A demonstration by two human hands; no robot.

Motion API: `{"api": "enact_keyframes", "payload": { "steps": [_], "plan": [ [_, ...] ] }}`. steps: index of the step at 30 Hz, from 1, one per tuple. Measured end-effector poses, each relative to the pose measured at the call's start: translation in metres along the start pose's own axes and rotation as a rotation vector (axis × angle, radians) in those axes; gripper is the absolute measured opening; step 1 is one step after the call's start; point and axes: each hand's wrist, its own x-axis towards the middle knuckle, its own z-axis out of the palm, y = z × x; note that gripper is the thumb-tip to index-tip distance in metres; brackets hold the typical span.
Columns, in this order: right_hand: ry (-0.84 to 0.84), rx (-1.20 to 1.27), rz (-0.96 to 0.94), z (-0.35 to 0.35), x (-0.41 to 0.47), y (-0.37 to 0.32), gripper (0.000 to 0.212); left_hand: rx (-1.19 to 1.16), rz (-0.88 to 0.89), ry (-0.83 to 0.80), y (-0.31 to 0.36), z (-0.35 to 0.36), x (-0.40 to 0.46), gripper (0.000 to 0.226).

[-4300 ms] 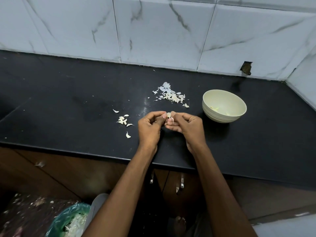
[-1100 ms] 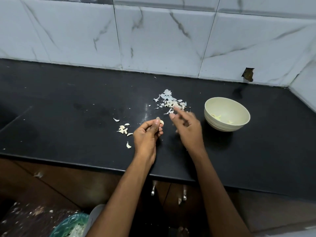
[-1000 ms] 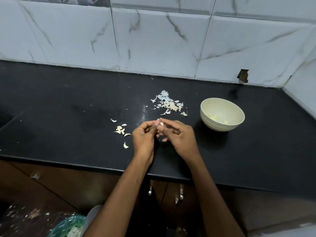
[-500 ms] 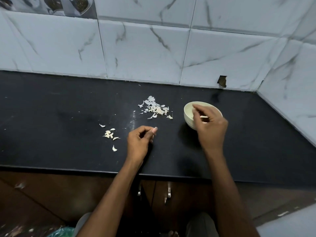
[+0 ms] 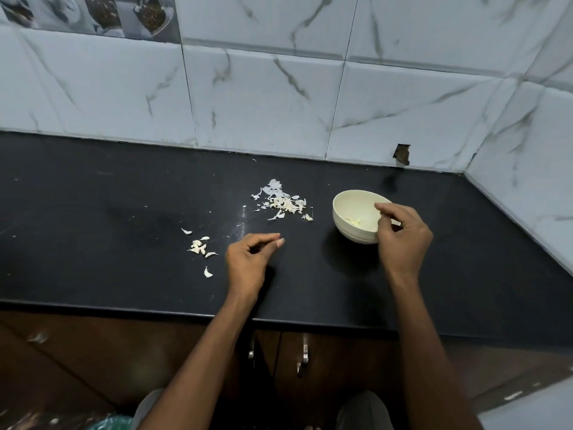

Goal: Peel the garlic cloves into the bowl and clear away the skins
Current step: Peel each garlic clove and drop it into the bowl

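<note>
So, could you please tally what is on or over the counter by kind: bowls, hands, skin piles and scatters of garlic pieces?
Bowls: 1, cream bowl
Hands: 2, left hand and right hand
Skin piles: 1, skin pile
Garlic scatters: 1, garlic scatter; the pieces are too small to count
Total: 5

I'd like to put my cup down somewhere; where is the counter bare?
Bare: the wide stretch left of the unpeeled cloves, and the corner right of the bowl. Crowded: between cloves and bowl, with the skin pile and both hands.
</note>
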Motion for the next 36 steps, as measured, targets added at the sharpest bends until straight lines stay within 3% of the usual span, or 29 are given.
{"api": "enact_keyframes", "payload": {
  "steps": [3, 8, 15, 21, 25, 36],
  "plan": [
    [-0.017, 0.038, -0.057, 0.015, -0.017, -0.002, 0.031, 0.006, 0.029, 0.047, 0.001, 0.0, 0.0, 0.016],
    [-0.154, 0.079, -0.104, 0.052, -0.058, -0.018, 0.037, 0.057, 0.098, -0.011, 0.009, -0.008, -0.003, 0.049],
    [-0.334, 0.252, 0.058, 0.105, -0.1, -0.047, 0.029, 0.094, 0.177, 0.218, 0.034, -0.067, 0.009, 0.038],
    [-0.586, 0.226, 0.123, 0.155, -0.128, -0.07, 0.028, 0.077, 0.031, 0.401, 0.017, -0.138, 0.022, 0.034],
    [-0.726, 0.063, 0.08, 0.17, -0.13, -0.068, 0.028, 0.159, 0.027, 0.38, 0.012, -0.136, 0.023, 0.044],
    [-0.768, 0.024, 0.025, 0.214, -0.115, -0.076, 0.022, 0.155, 0.015, 0.371, 0.008, -0.14, 0.022, 0.04]
  ]
}}
